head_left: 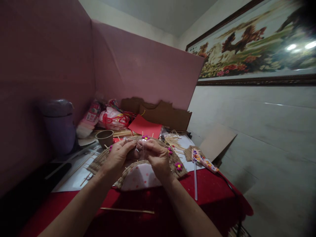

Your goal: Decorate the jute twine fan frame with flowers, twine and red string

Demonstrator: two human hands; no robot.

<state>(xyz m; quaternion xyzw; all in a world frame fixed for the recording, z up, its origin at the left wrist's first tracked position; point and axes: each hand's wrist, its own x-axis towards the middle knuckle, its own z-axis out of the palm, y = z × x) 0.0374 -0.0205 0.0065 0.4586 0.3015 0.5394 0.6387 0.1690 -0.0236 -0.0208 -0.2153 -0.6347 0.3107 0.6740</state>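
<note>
My left hand and my right hand meet in the middle of the view, the fingers of both pinching a small clear plastic bag. What the bag contains, if anything, I cannot make out. Below and behind my hands lies a curved piece woven from brown cord, trimmed with purple felt flowers with yellow centres. White fabric with pink dots fills the hollow of its curve. Short pale sticks poke out along the woven edge.
A glue gun with a flower pattern lies at the right, a glue stick protruding from it. One thin stick rests on the red tablecloth in front. Behind are a brown pot, red paper and cardboard. A purple bin stands left.
</note>
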